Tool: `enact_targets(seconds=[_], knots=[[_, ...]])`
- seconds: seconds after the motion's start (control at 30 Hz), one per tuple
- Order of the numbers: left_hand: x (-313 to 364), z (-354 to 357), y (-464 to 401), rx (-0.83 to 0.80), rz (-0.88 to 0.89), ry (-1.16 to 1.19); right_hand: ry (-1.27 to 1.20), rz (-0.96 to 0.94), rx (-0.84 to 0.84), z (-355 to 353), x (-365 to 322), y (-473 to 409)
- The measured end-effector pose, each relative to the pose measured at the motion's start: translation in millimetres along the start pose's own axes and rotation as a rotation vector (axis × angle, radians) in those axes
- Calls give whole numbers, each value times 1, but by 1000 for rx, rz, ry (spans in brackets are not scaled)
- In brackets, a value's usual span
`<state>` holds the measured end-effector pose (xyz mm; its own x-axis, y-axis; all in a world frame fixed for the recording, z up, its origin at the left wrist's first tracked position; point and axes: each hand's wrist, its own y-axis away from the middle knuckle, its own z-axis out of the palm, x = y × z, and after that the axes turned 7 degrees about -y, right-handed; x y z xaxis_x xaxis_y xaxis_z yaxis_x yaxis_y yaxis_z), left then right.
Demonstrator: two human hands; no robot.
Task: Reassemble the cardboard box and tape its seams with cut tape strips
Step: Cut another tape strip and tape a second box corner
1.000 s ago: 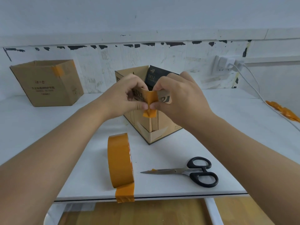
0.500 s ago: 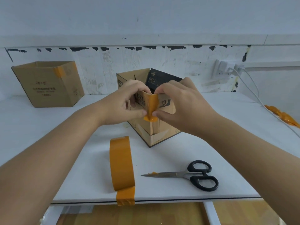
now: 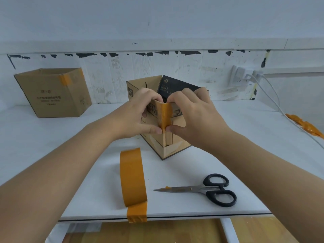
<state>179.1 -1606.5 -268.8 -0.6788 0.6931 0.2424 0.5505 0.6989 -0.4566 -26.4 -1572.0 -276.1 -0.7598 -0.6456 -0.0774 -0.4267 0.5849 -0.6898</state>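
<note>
While both thumbs meet low, left hand (image 3: 138,114) and right hand (image 3: 194,113) grip the tape strip (image 3: 165,116) against the box (image 3: 175,148) corner.

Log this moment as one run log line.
step: taping corner seam | left hand: pressing tape strip | right hand: pressing strip | cardboard box: upright | tape roll, scissors: idle on table

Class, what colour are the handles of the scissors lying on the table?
Black, on the scissors; clearest in the head view.
</note>
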Motion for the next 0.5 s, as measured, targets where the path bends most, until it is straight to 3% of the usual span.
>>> enact_targets(seconds=[0.13, 0.37, 0.5], knots=[[1, 6, 0, 68, 4, -46, 31, 12, 5, 3, -2, -1], [1, -3, -1, -10, -3, -46, -11, 2, 12, 2, -1, -1], [0, 0, -4, 31, -24, -41, 23, 18, 10, 6, -2, -3]])
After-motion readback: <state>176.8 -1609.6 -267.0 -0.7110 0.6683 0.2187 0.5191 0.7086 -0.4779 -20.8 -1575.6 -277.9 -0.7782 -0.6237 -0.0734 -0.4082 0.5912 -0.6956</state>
